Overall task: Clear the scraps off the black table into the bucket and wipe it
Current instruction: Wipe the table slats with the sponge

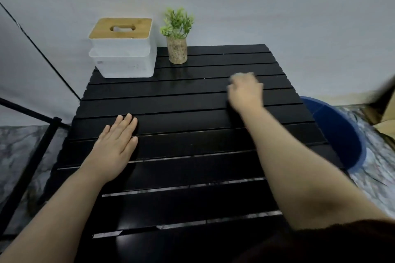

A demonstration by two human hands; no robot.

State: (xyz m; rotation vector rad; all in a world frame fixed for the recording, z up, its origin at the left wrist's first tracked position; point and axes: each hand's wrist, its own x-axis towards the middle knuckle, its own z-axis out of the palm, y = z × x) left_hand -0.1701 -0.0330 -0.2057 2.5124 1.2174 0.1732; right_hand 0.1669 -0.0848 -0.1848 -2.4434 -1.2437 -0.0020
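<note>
Left hand [116, 142] lies flat and open near the front of the black table [192, 168], palm down, holding nothing. Further out, the right hand [244, 92] is blurred, its grip bunched around something pale, likely a tissue, though I can't be sure. No scraps show on the slats, so clearing looks done, wiping underway. The blue bucket [342, 134] sits at the table's right, half hidden; its contents unseen. Tissue box [123, 49] and plant [177, 36] stand at the back.

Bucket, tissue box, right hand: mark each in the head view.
bucket [342, 132]: head view, on its blue outer wall right of the table.
tissue box [123, 64]: head view, on its white front face.
right hand [245, 92]: head view, on the blurred back of the hand.
</note>
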